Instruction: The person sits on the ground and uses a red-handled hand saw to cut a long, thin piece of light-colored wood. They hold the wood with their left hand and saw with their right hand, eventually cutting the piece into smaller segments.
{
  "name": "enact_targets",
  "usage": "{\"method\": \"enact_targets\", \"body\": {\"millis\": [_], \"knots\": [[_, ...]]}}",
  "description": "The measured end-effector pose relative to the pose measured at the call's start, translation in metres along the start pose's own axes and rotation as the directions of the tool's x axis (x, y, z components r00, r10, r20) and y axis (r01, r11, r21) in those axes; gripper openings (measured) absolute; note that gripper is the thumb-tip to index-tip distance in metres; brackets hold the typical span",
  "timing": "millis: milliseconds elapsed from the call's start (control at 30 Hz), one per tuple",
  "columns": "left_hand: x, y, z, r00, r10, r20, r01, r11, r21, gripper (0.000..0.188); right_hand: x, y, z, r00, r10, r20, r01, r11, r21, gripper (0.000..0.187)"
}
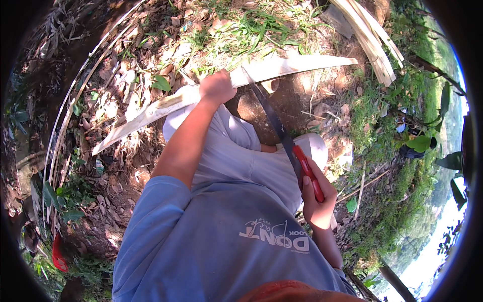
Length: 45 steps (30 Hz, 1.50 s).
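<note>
A long pale wooden plank (297, 65) lies crosswise in front of my knees, its left end nearer to me than its right. My left hand (218, 86) is closed over the plank left of its middle, pressing it by my knee. In my right hand (318, 196) is the red handle of a handsaw (274, 121). The saw's dark blade slants up and leftward, and its tip reaches the plank just right of my left hand. Whether the teeth have cut into the wood cannot be made out.
Split wooden strips (370, 43) lie in a bundle at the far right. Long thin strips (63, 113) curve along the left side. A red object (59, 254) rests at the lower left. Dry leaves and grass (261, 27) cover the ground; a green slope falls away at right.
</note>
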<state>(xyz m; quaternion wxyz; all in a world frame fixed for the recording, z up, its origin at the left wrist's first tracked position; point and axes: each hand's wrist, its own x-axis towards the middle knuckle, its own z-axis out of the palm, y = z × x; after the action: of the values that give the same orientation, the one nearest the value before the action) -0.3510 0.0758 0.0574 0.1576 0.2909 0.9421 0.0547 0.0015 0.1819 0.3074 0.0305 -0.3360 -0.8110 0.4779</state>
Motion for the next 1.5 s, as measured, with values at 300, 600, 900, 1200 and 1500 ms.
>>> {"method": "enact_targets", "body": {"millis": [300,600,900,1200,1500], "knots": [[0.002,0.003,0.022,0.995,-0.029,-0.099,0.039,0.994,0.102,0.063,0.069,0.013,0.049,0.991,-0.132,-0.034,0.133,0.989,0.056,0.042],[-0.002,0.007,0.016,0.996,-0.039,-0.082,0.048,0.992,0.117,0.058,0.187,0.033,0.142,0.935,-0.323,-0.143,0.347,0.916,0.203,0.037],[0.001,-0.002,0.026,0.986,-0.079,-0.145,0.089,0.994,0.061,0.032,0.288,0.043,0.224,0.843,-0.480,-0.241,0.535,0.795,0.286,0.040],[0.003,-0.005,-0.008,0.990,-0.082,0.115,0.095,0.990,-0.107,0.045,0.257,0.077,0.217,0.876,-0.433,-0.214,0.475,0.850,0.228,0.038],[0.018,-0.008,-0.006,0.977,0.008,0.215,0.020,0.992,-0.128,0.053,0.114,0.061,0.112,0.965,-0.238,-0.110,0.251,0.960,0.125,0.043]]}}
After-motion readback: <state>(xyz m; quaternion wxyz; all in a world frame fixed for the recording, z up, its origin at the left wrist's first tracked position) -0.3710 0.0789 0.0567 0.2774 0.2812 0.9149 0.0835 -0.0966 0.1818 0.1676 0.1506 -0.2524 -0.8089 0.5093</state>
